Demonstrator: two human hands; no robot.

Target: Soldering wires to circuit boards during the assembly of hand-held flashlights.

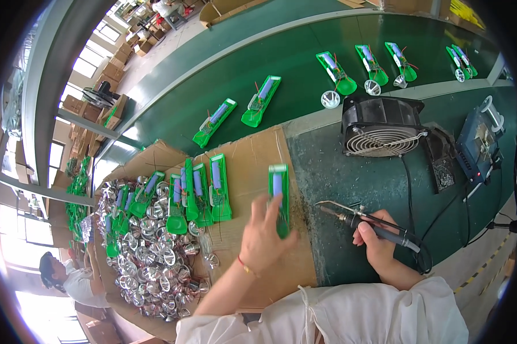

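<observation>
1. On my feed, daylight glares through windows [85, 67] along the left.
2. I see cardboard boxes [112, 72] piled near them.
3. Striped tape [481, 266] marks the pale floor [468, 274], lower right.
4. A grey metal frame [33, 114] rises beside a long green tabletop [296, 57].

Bare left hand [264, 232] reached forward, fingers spread, thumb out toward bare right hand [377, 238]. Right fingers and thumb curled in pen-like grip. Bare forearms [227, 292] slanted inward behind hands. Hands stood apart.
</observation>
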